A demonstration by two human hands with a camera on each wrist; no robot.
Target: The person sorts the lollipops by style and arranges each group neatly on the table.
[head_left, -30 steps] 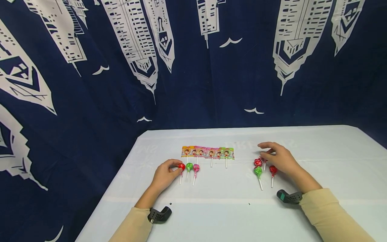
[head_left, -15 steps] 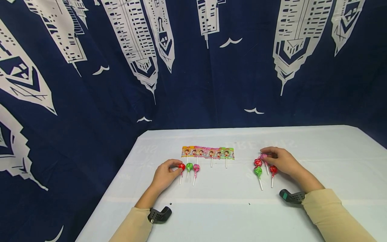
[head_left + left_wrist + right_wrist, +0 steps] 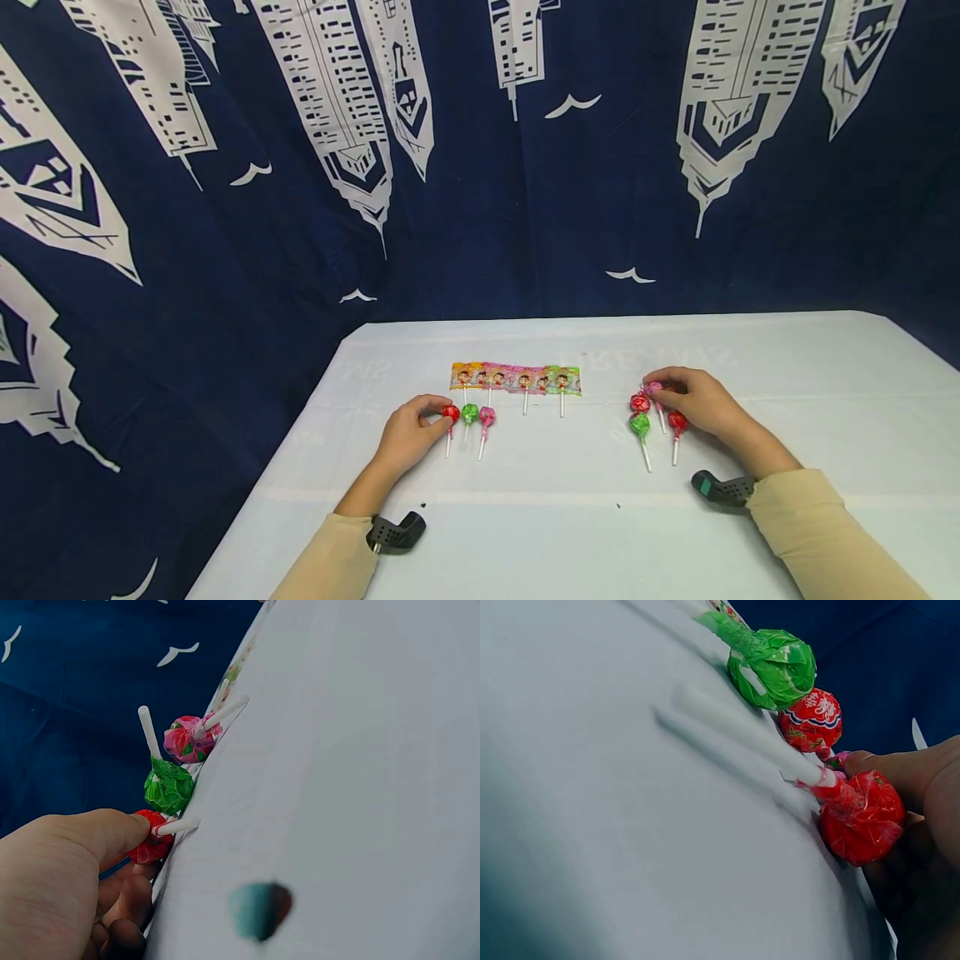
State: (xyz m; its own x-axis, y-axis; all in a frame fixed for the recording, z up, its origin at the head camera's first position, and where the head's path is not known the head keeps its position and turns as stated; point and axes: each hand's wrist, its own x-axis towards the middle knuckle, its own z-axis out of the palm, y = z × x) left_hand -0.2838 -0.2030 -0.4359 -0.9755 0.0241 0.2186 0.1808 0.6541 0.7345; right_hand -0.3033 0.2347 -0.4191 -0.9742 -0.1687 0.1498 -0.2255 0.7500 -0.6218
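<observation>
My left hand (image 3: pixel 407 435) pinches the head of a red lollipop (image 3: pixel 451 412) between thumb and fingers. Right beside it lie a green lollipop (image 3: pixel 469 414) and a pink lollipop (image 3: pixel 487 417), sticks pointing toward me in the head view. On the right, my right hand (image 3: pixel 699 402) pinches another pink lollipop (image 3: pixel 655 389) by its head; in the right wrist view that one is mostly hidden behind a red lollipop (image 3: pixel 862 817). Close around these fingers lie a second red lollipop (image 3: pixel 640 402) and a green lollipop (image 3: pixel 640 425).
Behind the left group runs a row of flat lollipops in printed wrappers (image 3: pixel 515 378), colored orange, pink and green. Everything lies on a white-covered table (image 3: pixel 525 533). A dark blue cloth (image 3: pixel 480 233) with white building prints hangs behind the table's far edge.
My right hand's fingers, earlier spread above the pink lollipop, have come down and closed on its head. That lollipop has shifted slightly. My left hand stays in place.
</observation>
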